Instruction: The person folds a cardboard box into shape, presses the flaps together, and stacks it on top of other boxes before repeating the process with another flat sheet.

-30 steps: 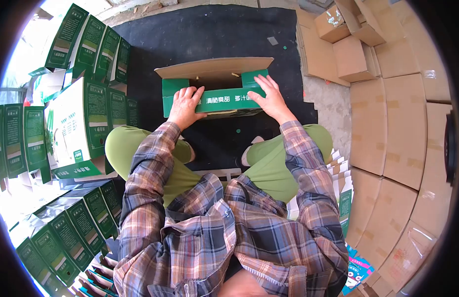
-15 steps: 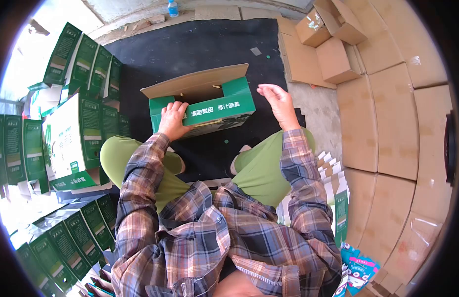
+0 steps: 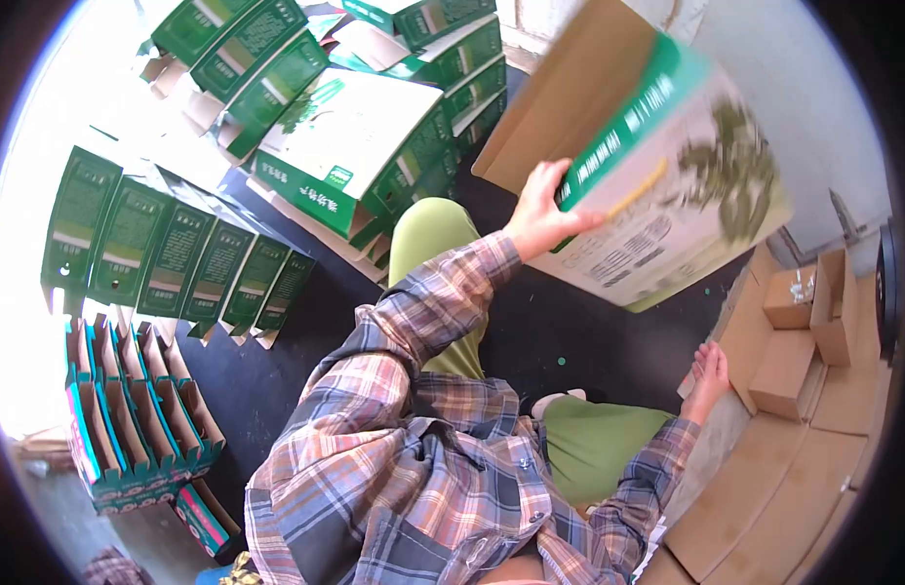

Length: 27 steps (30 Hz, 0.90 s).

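Observation:
A green and white carton (image 3: 657,210) with printed vegetables on its side is raised and tilted in front of me, slightly blurred. My left hand (image 3: 545,210) grips its near edge, thumb outside on the printed face and fingers over the rim. The carton's brown flap (image 3: 579,88) stands up along the far side. My right hand (image 3: 706,380) is apart from the carton, low on the right, holding nothing, with its fingers stretched out near the brown cardboard boxes.
Stacked green cartons (image 3: 399,166) stand ahead on the left, with another row (image 3: 170,244) nearer. Teal open boxes (image 3: 140,429) sit at lower left. Brown boxes (image 3: 789,370) line the right. A black mat (image 3: 609,341) covers the floor beneath the carton; a pale wall (image 3: 813,127) rises beyond.
The carton has been lifted off the mat and tipped, with my left hand on it. My view has turned left. My right hand stays away from the carton.

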### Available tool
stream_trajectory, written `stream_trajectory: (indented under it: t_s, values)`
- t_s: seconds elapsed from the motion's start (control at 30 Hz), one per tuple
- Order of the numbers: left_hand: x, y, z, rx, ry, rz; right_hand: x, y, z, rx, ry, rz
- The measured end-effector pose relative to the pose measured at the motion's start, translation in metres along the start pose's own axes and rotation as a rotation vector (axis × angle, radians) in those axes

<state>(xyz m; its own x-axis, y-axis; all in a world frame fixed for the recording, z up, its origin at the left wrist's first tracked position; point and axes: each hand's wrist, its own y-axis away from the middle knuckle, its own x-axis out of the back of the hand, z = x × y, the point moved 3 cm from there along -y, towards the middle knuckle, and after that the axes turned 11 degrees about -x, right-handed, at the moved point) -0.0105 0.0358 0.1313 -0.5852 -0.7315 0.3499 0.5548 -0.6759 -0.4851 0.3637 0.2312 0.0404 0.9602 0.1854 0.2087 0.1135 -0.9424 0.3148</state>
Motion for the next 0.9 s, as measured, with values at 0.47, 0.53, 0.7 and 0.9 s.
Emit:
stream_trajectory:
  t_s: [0.47, 0.53, 0.7, 0.9]
  values:
    - [0.262, 0.003, 0.024, 0.05, 1.038, 0.615, -0.013, 0.004, -0.004, -0.026, 0.003, -0.117]
    - [0.286, 0.011, 0.003, 0.06, 1.025, 0.69, -0.015, 0.0, -0.001, -0.057, -0.005, -0.129]
    - [0.317, 0.04, -0.056, 0.186, 0.97, 0.996, -0.019, 0.0, -0.004, -0.072, -0.011, -0.132]
    - [0.337, 0.107, -0.06, 0.251, 0.919, 1.048, -0.03, -0.006, -0.001, -0.096, 0.021, -0.148]
